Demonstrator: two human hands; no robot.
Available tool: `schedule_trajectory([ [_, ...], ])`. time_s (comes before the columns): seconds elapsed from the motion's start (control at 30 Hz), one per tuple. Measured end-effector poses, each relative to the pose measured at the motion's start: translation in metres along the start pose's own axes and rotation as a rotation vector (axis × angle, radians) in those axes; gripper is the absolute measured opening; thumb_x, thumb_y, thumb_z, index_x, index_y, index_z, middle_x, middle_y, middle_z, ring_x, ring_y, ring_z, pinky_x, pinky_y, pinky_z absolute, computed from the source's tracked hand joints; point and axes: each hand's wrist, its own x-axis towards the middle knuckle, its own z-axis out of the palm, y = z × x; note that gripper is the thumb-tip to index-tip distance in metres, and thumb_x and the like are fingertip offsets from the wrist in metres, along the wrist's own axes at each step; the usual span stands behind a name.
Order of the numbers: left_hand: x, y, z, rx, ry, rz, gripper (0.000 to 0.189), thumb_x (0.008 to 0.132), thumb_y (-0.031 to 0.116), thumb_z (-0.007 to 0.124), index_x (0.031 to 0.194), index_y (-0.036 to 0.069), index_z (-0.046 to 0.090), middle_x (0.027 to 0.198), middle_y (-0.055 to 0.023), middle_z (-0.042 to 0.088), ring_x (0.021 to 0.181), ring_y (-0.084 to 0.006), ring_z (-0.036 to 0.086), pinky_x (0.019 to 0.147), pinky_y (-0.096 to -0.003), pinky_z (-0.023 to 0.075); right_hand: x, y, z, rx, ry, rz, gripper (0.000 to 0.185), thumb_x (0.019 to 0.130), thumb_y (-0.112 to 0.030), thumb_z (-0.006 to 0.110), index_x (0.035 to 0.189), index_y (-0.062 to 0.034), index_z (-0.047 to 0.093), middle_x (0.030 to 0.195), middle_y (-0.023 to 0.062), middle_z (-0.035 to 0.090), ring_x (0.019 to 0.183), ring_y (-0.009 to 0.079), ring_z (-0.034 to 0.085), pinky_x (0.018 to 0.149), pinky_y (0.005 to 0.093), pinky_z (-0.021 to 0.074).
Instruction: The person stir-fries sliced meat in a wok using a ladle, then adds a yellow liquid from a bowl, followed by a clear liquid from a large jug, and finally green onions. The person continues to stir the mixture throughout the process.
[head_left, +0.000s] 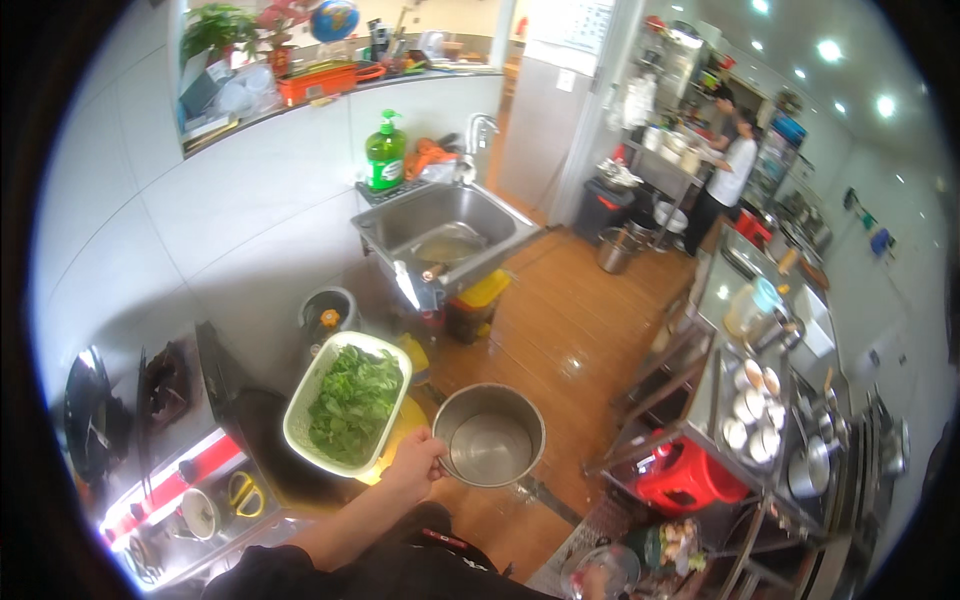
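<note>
My left hand (416, 463) grips the handle of a metal saucepan (491, 450), which is held out over the floor and looks empty. Just left of the pan, a white plastic basket (292, 409) holds leafy greens (356, 405); something yellow lies under its right side. My right hand (594, 579) is only partly visible at the bottom edge, at a clear round bowl (615, 559); its grip is unclear. Ahead is a steel sink (517, 225) with a basin inside, and a green pump bottle (385, 154) stands at its back left corner.
At lower left are a stove (161, 382), a white cup (201, 514) and yellow-handled scissors (246, 493). A steel counter (720, 300) with pots and containers runs along the right, above a red plastic container (686, 476). Two people (729, 169) stand at a far table.
</note>
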Motion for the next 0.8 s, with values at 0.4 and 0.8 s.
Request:
schedule_trajectory([
  [0.4,0.178,0.111,0.06,-0.348,0.191,0.321,0.02,0.077,-0.001,0.054,0.077,0.013,0.04,0.06,-0.0007,0.044,0.047,-0.0142,0.046,0.044,-0.0257,0.0427,0.009,-0.436,0.388,-0.299,-0.747,-0.261,0.014,0.088,-0.013,0.053,0.097,-0.0019,0.057,0.077,0.0105,0.063,0.062,0.0217,0.063,0.056,0.0337,0.0541],
  [0.8,0.365,0.194,0.144,-0.42,0.408,0.355,0.019,0.079,0.001,0.056,0.078,0.011,0.041,0.059,-0.0019,0.046,0.048,-0.017,0.05,0.044,-0.0244,0.0433,0.066,-0.722,0.78,-0.618,-0.781,-1.722,0.033,0.079,-0.002,0.053,0.111,-0.0035,0.058,0.103,0.0227,0.058,0.096,0.0383,0.057,0.083,0.0422,0.0468],
])
